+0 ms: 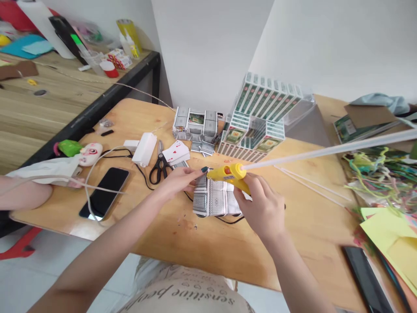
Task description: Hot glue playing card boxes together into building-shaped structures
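My right hand (262, 208) grips a yellow hot glue gun (230, 172), and a long translucent glue stick (325, 150) sticks out of its back. The gun's nozzle points left, close to the fingertips of my left hand (179, 179). Those fingers pinch the upper left edge of a block of playing cards (210, 202) with grey patterned backs, lying on the table. My right hand and the gun hide part of the block. Behind it stands another playing-card structure (195, 124). Black scissors (159, 168) and loose playing cards (177, 152) lie beyond my left hand.
Green and white card boxes (250, 137) are stacked at the back. A phone (104, 193), a white power block (145, 149) and cables lie to the left, near another person's arm (26, 193). Tangled yarn (384, 174), yellow paper (394, 243) and a black object (366, 278) occupy the right.
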Motion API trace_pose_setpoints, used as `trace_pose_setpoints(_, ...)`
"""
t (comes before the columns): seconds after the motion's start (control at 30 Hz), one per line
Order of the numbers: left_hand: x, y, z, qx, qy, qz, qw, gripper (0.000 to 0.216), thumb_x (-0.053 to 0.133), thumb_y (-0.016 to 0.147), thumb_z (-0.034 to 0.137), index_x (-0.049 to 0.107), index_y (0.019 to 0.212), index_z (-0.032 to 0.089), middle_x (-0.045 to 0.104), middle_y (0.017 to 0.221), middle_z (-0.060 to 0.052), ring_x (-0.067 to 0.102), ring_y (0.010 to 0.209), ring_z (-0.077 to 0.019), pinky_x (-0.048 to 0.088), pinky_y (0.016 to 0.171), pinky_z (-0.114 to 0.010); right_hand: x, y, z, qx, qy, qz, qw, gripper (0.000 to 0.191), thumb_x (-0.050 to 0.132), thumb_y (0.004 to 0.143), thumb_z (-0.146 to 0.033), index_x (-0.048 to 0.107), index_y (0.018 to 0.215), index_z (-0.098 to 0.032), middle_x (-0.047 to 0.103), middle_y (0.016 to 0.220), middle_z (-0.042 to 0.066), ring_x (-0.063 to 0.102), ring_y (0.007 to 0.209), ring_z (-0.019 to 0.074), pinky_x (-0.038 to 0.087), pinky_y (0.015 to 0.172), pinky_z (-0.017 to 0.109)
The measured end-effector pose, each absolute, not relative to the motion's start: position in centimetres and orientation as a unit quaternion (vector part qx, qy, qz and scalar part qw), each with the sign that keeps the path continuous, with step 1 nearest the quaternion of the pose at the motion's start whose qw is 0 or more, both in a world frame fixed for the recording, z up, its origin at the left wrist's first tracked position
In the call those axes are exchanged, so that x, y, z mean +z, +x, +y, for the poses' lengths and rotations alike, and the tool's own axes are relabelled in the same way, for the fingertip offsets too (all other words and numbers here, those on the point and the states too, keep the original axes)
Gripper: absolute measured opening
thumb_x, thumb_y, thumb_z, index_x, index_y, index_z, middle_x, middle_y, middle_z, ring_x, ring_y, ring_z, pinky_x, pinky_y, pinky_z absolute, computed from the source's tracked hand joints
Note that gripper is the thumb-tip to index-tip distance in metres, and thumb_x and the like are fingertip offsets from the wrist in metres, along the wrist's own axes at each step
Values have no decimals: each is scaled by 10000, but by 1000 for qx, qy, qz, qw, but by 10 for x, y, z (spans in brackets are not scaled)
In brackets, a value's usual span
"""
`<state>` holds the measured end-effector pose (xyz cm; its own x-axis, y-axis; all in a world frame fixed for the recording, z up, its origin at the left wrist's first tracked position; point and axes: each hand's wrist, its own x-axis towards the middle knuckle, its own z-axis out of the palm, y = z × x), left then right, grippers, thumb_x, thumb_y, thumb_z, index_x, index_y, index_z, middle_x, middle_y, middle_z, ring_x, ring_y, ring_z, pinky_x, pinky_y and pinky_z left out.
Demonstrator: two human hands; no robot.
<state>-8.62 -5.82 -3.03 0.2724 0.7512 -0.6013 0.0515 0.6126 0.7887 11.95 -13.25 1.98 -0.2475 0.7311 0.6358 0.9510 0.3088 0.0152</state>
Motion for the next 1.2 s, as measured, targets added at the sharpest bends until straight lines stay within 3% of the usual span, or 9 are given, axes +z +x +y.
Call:
trace_pose_setpoints(0.47, -31, -87, -58, 236, 370, 551, 710, 359, 749, 616, 450, 642, 754, 137, 696, 739, -50, 645, 723, -188, 524, 653, -319, 13, 121, -138, -177, -586, -749, 256, 125, 532, 819, -225, 521, 936, -182, 696, 834, 26, 641, 688, 140, 384, 490, 231)
trace_pose_setpoints(1.2, -28, -85, -61, 252, 366, 566, 694, 315, 752, 620, 403, 606, 731, 146, 669, 701, -16, 636, 662, -155, 520, 611, -284, 10, 126, -140, -144, -584, -752, 271, 155, 490, 788, -144, 526, 931, -192, 696, 857, 34, 619, 635, 128, 401, 481, 220)
